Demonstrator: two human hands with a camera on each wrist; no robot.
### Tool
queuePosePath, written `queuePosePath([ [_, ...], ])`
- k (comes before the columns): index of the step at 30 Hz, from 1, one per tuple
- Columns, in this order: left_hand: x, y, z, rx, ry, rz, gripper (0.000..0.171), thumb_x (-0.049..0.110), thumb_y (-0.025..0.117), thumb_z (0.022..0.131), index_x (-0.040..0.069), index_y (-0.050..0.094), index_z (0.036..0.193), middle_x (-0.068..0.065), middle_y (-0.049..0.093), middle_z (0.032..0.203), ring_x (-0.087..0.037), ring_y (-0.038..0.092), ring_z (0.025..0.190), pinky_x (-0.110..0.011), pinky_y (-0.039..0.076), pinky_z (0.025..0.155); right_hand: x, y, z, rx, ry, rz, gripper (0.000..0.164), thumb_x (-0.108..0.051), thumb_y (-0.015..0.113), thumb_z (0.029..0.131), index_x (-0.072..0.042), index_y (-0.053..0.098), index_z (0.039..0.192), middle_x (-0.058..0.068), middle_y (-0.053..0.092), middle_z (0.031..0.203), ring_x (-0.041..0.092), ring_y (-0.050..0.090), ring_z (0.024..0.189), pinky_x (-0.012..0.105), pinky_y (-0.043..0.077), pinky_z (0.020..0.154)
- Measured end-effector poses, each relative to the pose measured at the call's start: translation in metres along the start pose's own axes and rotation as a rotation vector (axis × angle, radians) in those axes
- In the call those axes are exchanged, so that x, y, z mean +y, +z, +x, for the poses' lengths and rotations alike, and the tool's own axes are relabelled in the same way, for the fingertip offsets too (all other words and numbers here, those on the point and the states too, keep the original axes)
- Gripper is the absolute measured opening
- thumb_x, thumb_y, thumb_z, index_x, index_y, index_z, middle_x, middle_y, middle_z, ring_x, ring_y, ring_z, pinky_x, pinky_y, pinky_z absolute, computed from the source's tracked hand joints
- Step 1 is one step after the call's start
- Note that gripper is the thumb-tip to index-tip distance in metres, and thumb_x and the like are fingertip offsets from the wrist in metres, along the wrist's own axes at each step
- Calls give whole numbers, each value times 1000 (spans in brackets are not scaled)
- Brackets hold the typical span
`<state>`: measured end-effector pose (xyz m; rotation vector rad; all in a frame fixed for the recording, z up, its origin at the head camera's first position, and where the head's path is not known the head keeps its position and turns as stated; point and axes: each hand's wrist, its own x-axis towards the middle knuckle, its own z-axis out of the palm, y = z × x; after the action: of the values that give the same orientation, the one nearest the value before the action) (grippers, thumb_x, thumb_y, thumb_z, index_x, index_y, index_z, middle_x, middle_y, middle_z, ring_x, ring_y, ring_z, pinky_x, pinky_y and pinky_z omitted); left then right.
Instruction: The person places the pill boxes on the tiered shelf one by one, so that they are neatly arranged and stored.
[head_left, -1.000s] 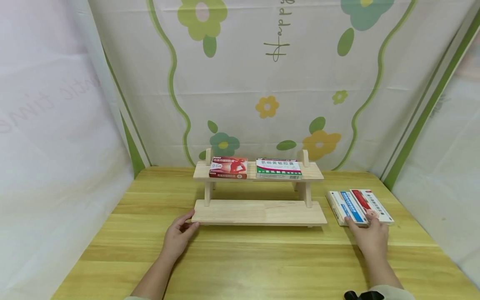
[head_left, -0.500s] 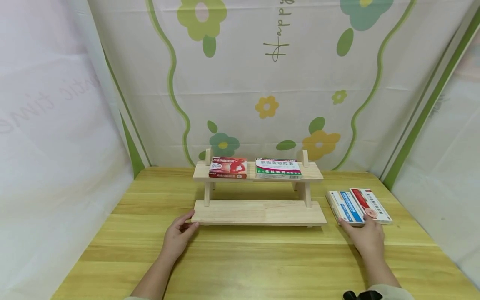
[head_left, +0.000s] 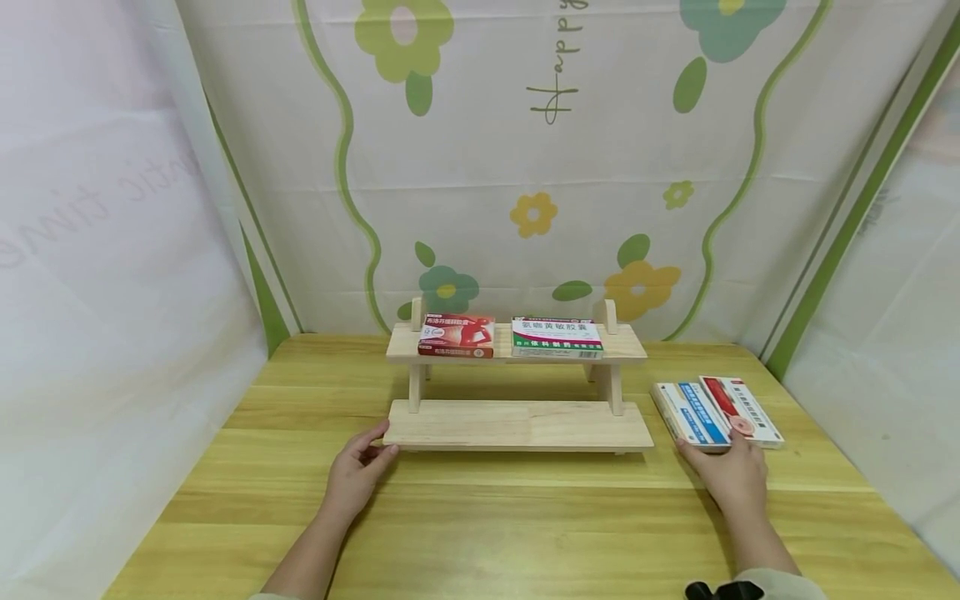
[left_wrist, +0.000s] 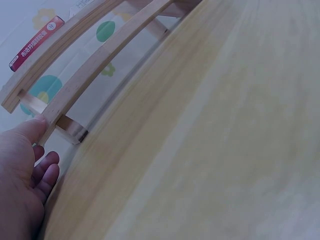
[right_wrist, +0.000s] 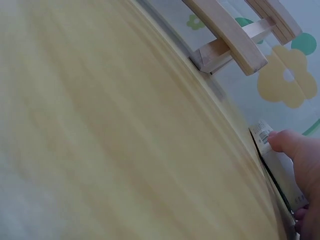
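Observation:
A two-tier wooden shelf [head_left: 517, 425] stands on the table. My left hand [head_left: 354, 475] holds the left end of its lower board, thumb at the front corner; in the left wrist view its other fingers [left_wrist: 46, 175] curl below the board. On the upper board lie a red medicine box [head_left: 457, 336] and a white-and-green medicine box [head_left: 557, 337], side by side. My right hand [head_left: 735, 479] grips the near end of a blue-and-white medicine box [head_left: 692, 410], thumb on its left and fingers on its right. Against that box lies a red-and-white medicine box [head_left: 738, 408], flat on the table.
The wooden table [head_left: 525, 525] extends in front of the shelf and to both sides. A white cloth wall [head_left: 465, 167] with printed flowers rises behind, with more cloth at left and right. A black wrist device [head_left: 723, 591] sits at my right sleeve.
My right hand has shifted slightly left, its thumb now on the left side of the blue-and-white box. Both loose boxes moved a touch left. My left hand and the shelf stay in place.

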<state>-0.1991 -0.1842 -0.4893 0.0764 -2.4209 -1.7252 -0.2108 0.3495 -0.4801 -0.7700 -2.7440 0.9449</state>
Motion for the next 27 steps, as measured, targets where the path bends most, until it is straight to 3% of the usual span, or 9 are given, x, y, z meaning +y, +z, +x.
queuePosePath([
  [13, -1, 0, 0, 7, 7, 6, 48, 18, 71, 91, 10, 58, 136, -13, 56, 135, -1, 57, 93, -15, 48, 82, -8, -6, -4, 54, -23, 160, 110, -57, 68, 84, 4, 9, 154, 37, 17, 152, 53, 24, 136, 65, 27, 110],
  [20, 0, 0, -1, 6, 22, 4, 48, 19, 71, 91, 7, 58, 136, -15, 56, 135, -3, 58, 94, -15, 49, 82, -20, -17, -13, 109, -67, 246, 109, -53, 73, 82, 4, 14, 154, 33, 23, 150, 50, 31, 134, 61, 32, 108],
  [27, -1, 0, 1, 5, 1, 5, 48, 17, 71, 91, 9, 58, 136, -13, 55, 136, -1, 57, 93, -14, 48, 82, -37, -35, -22, 135, -99, 284, 102, -49, 74, 83, -1, 19, 155, 28, 31, 147, 41, 37, 130, 46, 39, 96],
])
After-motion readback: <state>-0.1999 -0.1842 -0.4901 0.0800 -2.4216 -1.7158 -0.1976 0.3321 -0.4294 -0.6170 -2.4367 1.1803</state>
